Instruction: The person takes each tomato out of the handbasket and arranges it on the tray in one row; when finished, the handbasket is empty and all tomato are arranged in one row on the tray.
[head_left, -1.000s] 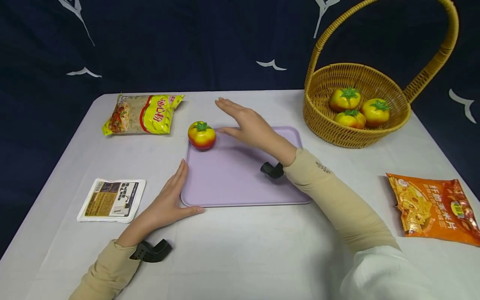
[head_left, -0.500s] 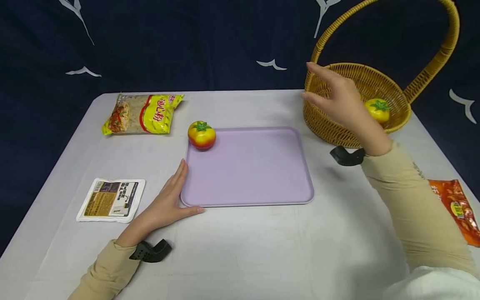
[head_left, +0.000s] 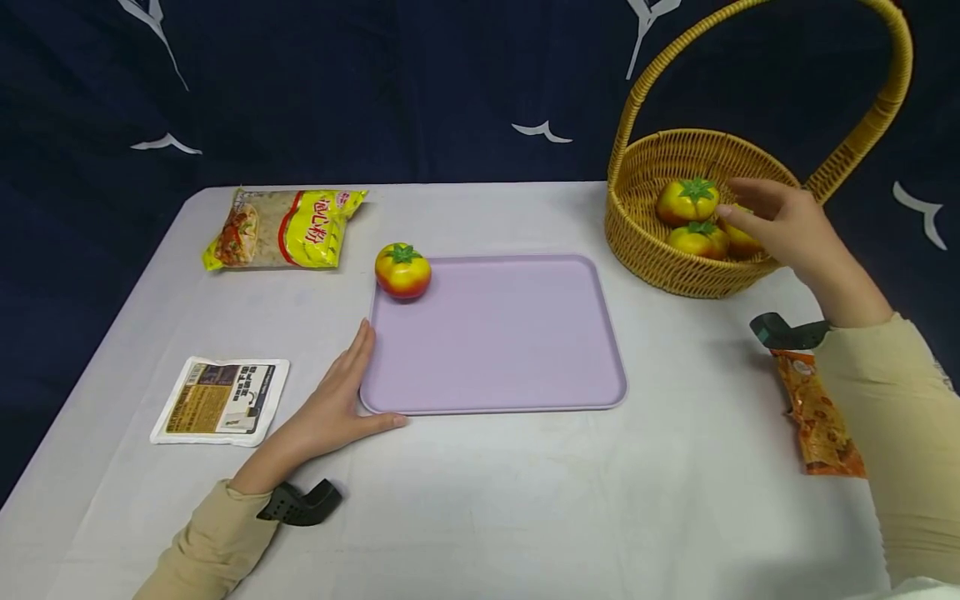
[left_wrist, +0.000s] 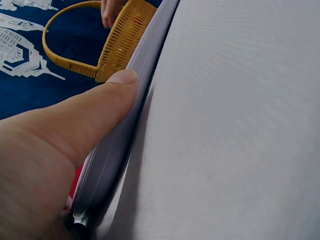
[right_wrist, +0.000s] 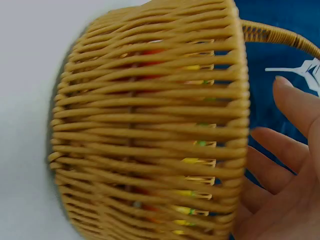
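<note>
At the near left corner of the lilac tray (head_left: 498,333), my left hand (head_left: 322,417) rests with its fingers along the left side and its thumb at the front edge. In the left wrist view, the thumb (left_wrist: 95,110) lies straight against the tray rim (left_wrist: 117,135). A yellow-red tomato (head_left: 403,272) with a green top sits in the tray's far left corner. My right hand (head_left: 798,229) reaches over the wicker basket (head_left: 675,271), thumb and fingers apart above a partly hidden tomato (head_left: 741,243). Two more tomatoes, one behind (head_left: 686,202) and one in front (head_left: 699,242), lie beside it.
A yellow noodle bag (head_left: 288,229) lies at the back left, and a flat white-edged packet (head_left: 221,400) is left of my left hand. My right forearm covers part of an orange snack bag (head_left: 813,421). The basket's tall handle (head_left: 637,83) arches over it.
My right hand has moved from above the tray, near the tomato, rightward to the basket and now dips over its right side. The left hand, tray and tomato on it have stayed put.
</note>
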